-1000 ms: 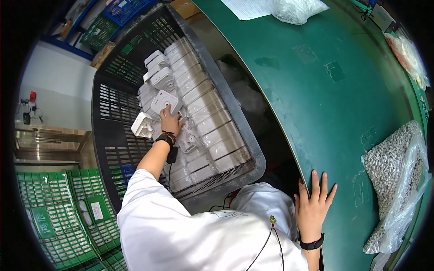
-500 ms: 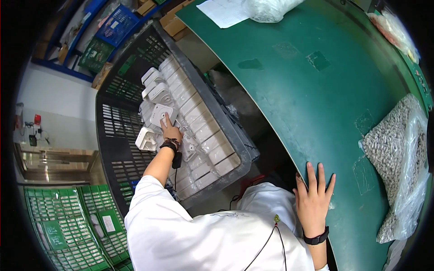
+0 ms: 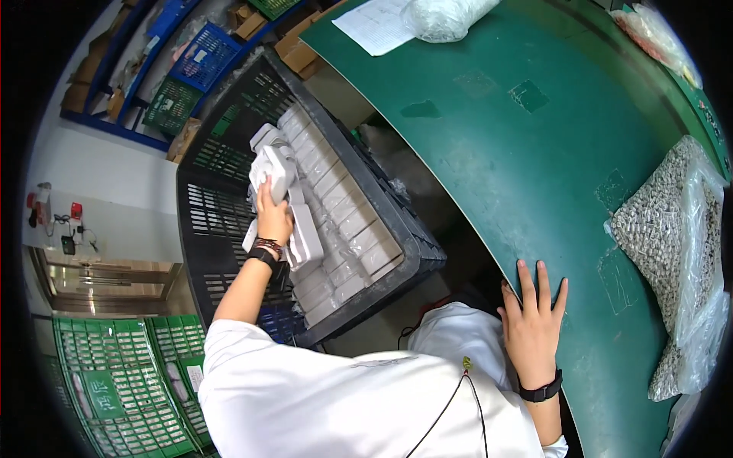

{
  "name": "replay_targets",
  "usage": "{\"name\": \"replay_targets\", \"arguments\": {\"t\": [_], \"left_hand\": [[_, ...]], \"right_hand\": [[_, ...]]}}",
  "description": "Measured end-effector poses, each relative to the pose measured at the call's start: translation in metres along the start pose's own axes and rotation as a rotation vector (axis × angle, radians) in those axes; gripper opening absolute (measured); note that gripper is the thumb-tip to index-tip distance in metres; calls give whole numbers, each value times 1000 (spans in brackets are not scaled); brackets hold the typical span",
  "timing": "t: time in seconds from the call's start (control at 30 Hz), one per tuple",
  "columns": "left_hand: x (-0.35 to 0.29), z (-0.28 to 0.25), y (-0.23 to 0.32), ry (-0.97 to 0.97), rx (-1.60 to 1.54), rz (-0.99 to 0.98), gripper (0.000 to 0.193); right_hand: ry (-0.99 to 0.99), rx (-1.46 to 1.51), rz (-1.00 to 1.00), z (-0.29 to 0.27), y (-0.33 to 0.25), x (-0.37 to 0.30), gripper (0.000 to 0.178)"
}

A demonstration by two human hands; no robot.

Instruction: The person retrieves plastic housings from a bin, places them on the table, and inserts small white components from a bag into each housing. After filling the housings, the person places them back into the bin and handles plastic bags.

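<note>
White plastic housing [image 3: 278, 172]: in the head view it sits tilted inside the black slotted crate [image 3: 210, 244], up against my left hand [image 3: 273, 220]. My fingers are curled, roughly half closed, and seem to have hold of its lower part, though the fingertips are partly hidden. A second white housing [image 3: 307, 235] leans just beside that hand; I can't tell whether my thumb bears on it. Rows of film-wrapped white pieces [image 3: 347, 206] lie along the crate's right side.

My right hand [image 3: 533, 336] grips nothing, its fingers spread flat near the edge of the green bench [image 3: 481, 153], a good brace for my reach. I judge a firm hold on the rigid shell best, wrist clear of the loose neighbour; the smooth plastic could slip, and my wristband [image 3: 262, 257] might snag.
</note>
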State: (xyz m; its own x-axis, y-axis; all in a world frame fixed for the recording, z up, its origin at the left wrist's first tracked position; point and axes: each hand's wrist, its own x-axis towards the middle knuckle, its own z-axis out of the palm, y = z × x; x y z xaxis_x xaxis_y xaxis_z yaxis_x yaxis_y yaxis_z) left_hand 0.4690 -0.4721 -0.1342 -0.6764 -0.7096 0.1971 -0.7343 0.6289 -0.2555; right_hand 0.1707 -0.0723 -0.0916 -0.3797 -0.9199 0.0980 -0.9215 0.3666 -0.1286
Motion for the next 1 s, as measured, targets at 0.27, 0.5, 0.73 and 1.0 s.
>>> {"name": "replay_targets", "arguments": {"t": [0.27,0.5,0.73,1.0], "left_hand": [[50,-200,83,697,-859,-170,34],[53,-264,224,360,-1099,758,26],[14,-253,369,-666,-1682,1451,62],[7,-219,457,-535,-1535,1526,98]], "right_hand": [[165,309,54,-22,11,-18,39],[741,302,-62,-118,59,-84,49],[887,712,-3,-168,120,-142,75],[1118,1196,576,-151,125,-192,58]]}}
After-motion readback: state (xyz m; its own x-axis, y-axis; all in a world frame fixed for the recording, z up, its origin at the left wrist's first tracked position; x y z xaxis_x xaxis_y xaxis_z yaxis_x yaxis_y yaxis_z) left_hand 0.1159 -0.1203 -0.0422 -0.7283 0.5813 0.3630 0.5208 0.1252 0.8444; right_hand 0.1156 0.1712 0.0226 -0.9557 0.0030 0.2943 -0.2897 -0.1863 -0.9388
